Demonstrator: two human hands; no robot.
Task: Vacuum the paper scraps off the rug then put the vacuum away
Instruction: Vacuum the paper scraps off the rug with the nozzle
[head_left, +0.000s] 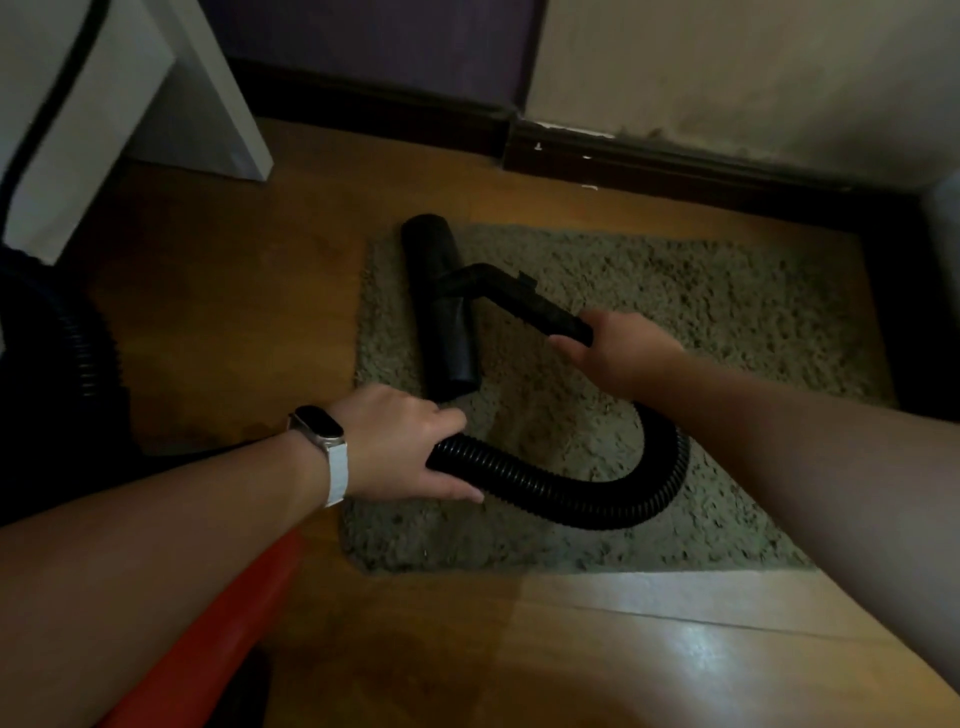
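A shaggy grey-green rug (727, 322) lies on the wooden floor. On its left part rests the black vacuum floor nozzle (439, 301), joined to a short black wand. My right hand (618, 353) grips the wand's near end. A black ribbed hose (597, 499) curves from there in a loop across the rug to my left hand (410, 447), which is closed around it. A watch with a white strap is on my left wrist. I see no paper scraps on the rug in this dim light.
More ribbed hose (88, 358) and a dark vacuum body sit at the far left. A white furniture leg (218, 104) stands at the back left. A dark skirting board (675, 166) runs along the wall behind the rug. Something red (228, 623) lies under my left forearm.
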